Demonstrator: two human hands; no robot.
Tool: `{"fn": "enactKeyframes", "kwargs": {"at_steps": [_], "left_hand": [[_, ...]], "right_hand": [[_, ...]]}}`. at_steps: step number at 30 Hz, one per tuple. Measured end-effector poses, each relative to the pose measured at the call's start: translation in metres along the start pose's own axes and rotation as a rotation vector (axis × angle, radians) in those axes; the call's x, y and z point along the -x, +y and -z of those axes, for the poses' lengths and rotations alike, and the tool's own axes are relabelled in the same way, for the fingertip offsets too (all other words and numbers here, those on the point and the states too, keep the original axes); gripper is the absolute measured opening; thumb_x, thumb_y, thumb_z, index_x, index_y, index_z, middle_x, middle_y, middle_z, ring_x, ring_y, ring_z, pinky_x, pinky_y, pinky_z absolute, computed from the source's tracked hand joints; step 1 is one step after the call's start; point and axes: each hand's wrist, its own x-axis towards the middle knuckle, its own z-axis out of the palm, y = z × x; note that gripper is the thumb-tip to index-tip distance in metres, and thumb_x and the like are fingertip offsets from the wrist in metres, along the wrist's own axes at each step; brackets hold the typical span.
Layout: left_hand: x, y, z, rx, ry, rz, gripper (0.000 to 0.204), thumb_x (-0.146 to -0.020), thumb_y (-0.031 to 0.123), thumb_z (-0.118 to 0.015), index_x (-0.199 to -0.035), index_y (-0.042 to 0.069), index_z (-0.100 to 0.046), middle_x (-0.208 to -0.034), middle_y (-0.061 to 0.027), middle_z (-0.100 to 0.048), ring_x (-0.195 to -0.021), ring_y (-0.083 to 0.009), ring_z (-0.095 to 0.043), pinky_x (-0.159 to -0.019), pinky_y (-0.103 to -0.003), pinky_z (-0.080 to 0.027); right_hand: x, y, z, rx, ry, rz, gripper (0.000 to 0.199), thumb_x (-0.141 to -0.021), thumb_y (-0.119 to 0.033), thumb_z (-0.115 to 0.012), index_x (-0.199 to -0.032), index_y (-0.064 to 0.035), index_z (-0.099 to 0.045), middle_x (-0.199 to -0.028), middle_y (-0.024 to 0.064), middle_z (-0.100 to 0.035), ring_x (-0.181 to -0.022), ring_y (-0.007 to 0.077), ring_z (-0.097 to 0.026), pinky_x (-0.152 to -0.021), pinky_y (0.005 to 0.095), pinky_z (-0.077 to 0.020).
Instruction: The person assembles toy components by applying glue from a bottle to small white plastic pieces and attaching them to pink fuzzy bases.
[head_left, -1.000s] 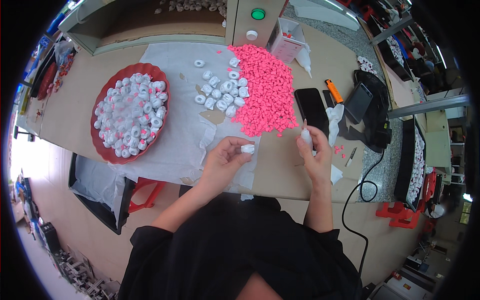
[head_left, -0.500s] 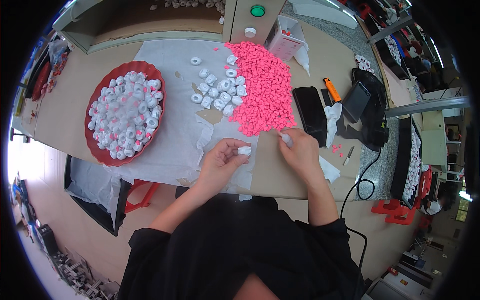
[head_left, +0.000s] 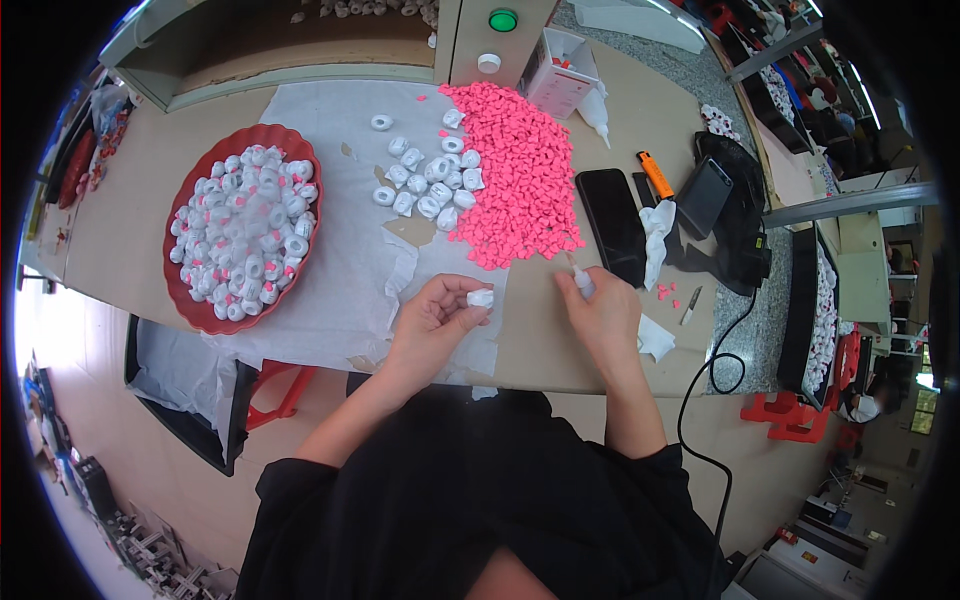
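Observation:
My left hand (head_left: pixel 432 325) pinches a small white rounded piece (head_left: pixel 480 298) between thumb and fingers, above the table's front part. To its right, my right hand (head_left: pixel 606 318) is closed round a small white squeeze bottle (head_left: pixel 583 284) with a thin nozzle. The nozzle points up and away, toward the near edge of a heap of small pink pieces (head_left: pixel 515 170). Left of that heap, several similar white pieces (head_left: pixel 438 169), some with a hole showing, lie loose on white paper (head_left: pixel 330 250). A red scalloped bowl (head_left: pixel 176 290) at the left holds many white pieces with pink bits on them.
Right of the pink heap lie a black phone (head_left: pixel 610 225), crumpled tissue (head_left: pixel 655 240), an orange cutter (head_left: pixel 655 175) and a small blade (head_left: pixel 690 306). A white box (head_left: pixel 558 75) and another squeeze bottle (head_left: pixel 594 112) stand farther back. A black cable (head_left: pixel 715 360) hangs over the right edge.
The bottle in my right hand has tipped, its nozzle swinging to point more away from me. My left hand still holds the white piece. The whole view has shifted slightly.

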Motion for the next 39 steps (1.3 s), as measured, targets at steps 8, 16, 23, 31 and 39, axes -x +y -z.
{"fn": "enactKeyframes", "kwargs": {"at_steps": [8, 16, 23, 31, 39], "left_hand": [[0.001, 0.0, 0.0, -0.009, -0.002, -0.017, 0.021, -0.079, -0.001, -0.053, -0.099, -0.001, -0.046, -0.102, -0.0106, -0.054, -0.085, -0.0121, -0.052, -0.075, -0.025, -0.045], [0.001, 0.0, 0.001, -0.009, -0.012, -0.012, 0.022, -0.079, -0.001, -0.053, -0.099, 0.0, -0.046, -0.102, -0.0098, -0.054, -0.084, -0.0113, -0.052, -0.073, -0.024, -0.044], [0.002, 0.001, 0.001, -0.081, -0.01, -0.024, 0.023, -0.079, -0.002, -0.052, -0.102, -0.001, -0.047, -0.102, -0.0085, -0.054, -0.082, -0.0104, -0.052, -0.073, -0.023, -0.044], [0.002, 0.002, -0.004, -0.005, -0.005, -0.069, 0.023, -0.081, -0.002, -0.05, -0.103, 0.0, -0.049, -0.085, -0.0031, -0.054, -0.077, -0.008, -0.052, -0.07, -0.021, -0.043], [0.003, -0.001, -0.001, -0.096, -0.055, -0.068, 0.021, -0.082, -0.001, -0.047, -0.104, -0.001, -0.048, -0.084, -0.0054, -0.055, -0.079, -0.0103, -0.053, -0.072, -0.023, -0.043]], "right_hand": [[-0.004, 0.007, -0.005, -0.052, -0.051, 0.218, 0.019, -0.07, -0.017, -0.06, -0.078, -0.0003, -0.059, -0.074, 0.0162, -0.058, -0.069, 0.0329, -0.056, -0.061, 0.0388, -0.0436], [0.001, 0.014, -0.006, -0.254, -0.032, 0.119, 0.018, -0.069, -0.015, -0.061, -0.081, -0.0013, -0.06, -0.078, 0.0146, -0.058, -0.071, 0.0314, -0.056, -0.063, 0.0363, -0.0441], [0.0, 0.007, -0.008, -0.3, -0.051, 0.209, 0.016, -0.067, -0.011, -0.065, -0.079, -0.0009, -0.06, -0.073, 0.0117, -0.06, -0.065, 0.0239, -0.058, -0.059, 0.0297, -0.0444], [0.024, -0.026, -0.025, -1.078, -0.275, -0.006, 0.013, -0.07, -0.006, -0.067, -0.08, 0.0007, -0.06, -0.071, 0.0014, -0.059, -0.066, 0.0053, -0.051, -0.059, 0.0189, -0.0409], [0.027, -0.025, -0.033, -1.161, -0.309, -0.053, 0.01, -0.072, -0.005, -0.065, -0.079, 0.0006, -0.06, -0.073, 0.0013, -0.058, -0.066, 0.0052, -0.05, -0.059, 0.0183, -0.0404]]}}
